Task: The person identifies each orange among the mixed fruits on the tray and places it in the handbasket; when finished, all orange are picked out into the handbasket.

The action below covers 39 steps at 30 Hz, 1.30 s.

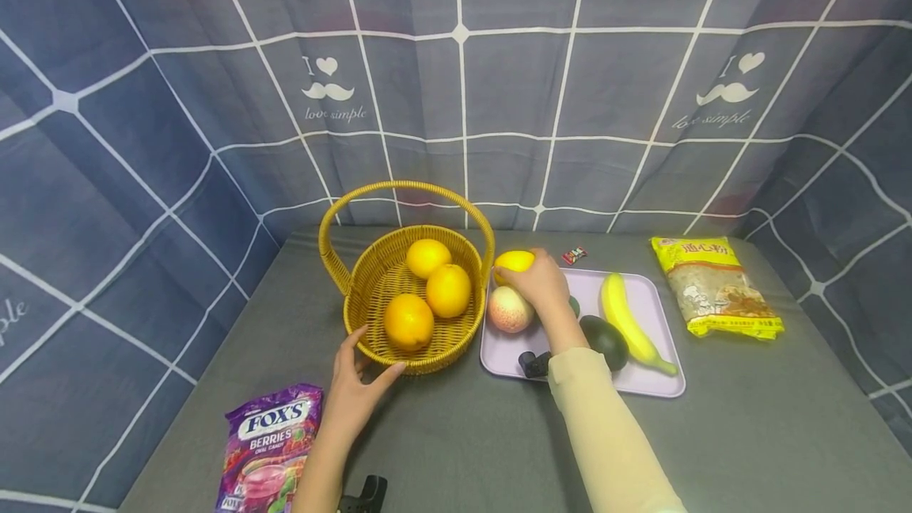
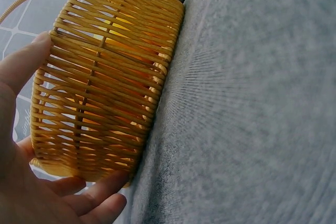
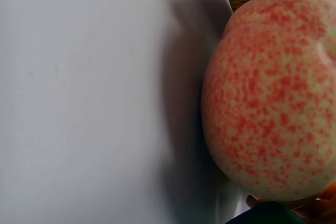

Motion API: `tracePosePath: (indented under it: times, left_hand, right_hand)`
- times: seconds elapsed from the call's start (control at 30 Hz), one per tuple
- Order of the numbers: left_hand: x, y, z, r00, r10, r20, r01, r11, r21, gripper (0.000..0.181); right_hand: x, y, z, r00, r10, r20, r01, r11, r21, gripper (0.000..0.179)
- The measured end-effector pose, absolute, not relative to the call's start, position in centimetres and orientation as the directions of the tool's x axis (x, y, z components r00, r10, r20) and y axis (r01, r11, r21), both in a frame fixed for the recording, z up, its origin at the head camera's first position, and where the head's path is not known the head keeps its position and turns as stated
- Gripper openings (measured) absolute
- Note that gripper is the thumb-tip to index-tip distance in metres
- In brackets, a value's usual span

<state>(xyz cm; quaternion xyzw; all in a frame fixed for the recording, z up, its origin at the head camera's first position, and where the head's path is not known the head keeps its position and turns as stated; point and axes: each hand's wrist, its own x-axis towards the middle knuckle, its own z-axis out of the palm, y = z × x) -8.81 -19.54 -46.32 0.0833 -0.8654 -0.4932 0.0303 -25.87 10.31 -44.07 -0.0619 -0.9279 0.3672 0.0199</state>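
My left hand [image 1: 354,394] holds the near left rim of a yellow woven basket [image 1: 366,271]. In the left wrist view, its thumb lies on the rim and its fingers lie against the basket's side. Three oranges [image 1: 409,322] sit inside. My right hand [image 1: 540,283] grips a yellow oval fruit [image 1: 514,260] over the left back corner of a lilac tray [image 1: 648,291]; the fingers partly cover the fruit, so its kind is unclear. Just in front of that hand lies a red-speckled peach [image 1: 510,309], which looms large [image 3: 273,98] in the right wrist view.
On the tray are a banana [image 1: 630,323], a dark oval fruit [image 1: 604,343] and a green item mostly hidden by the wrist. A yellow food bag [image 1: 716,287] lies to the right, a small red wrapped sweet [image 1: 574,256] behind, and a purple candy bag [image 1: 269,450] at front left.
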Motion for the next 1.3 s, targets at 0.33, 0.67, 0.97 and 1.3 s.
tracePosePath:
  times: [0.33, 0.67, 0.97, 1.3]
  left_hand:
    - [-8.8, -19.5, -46.4, -0.984, -0.175, -0.028, -0.114, 0.501, 0.858, 0.091]
    - [-8.7, -19.5, -46.3, -0.985, -0.171, -0.029, -0.113, 0.501, 0.858, 0.090]
    - [-8.8, -19.6, -46.4, -0.985, -0.168, -0.034, -0.115, 0.497, 0.860, 0.090]
    - [-8.9, -19.6, -46.5, -0.984, -0.175, -0.040, -0.124, 0.502, 0.856, 0.091]
  right_hand:
    - [-25.5, 10.8, -43.6, -0.982, 0.189, -0.012, 0.122, 0.584, -0.803, 0.086]
    - [-23.7, 11.6, -41.0, -0.966, 0.250, 0.072, 0.046, 0.439, -0.897, 0.078]
    - [-21.4, 12.1, -37.8, -0.946, 0.278, 0.166, -0.060, 0.354, -0.933, 0.072]
    - [-18.1, 11.7, -35.1, -0.951, 0.222, 0.215, -0.166, 0.218, -0.962, 0.069]
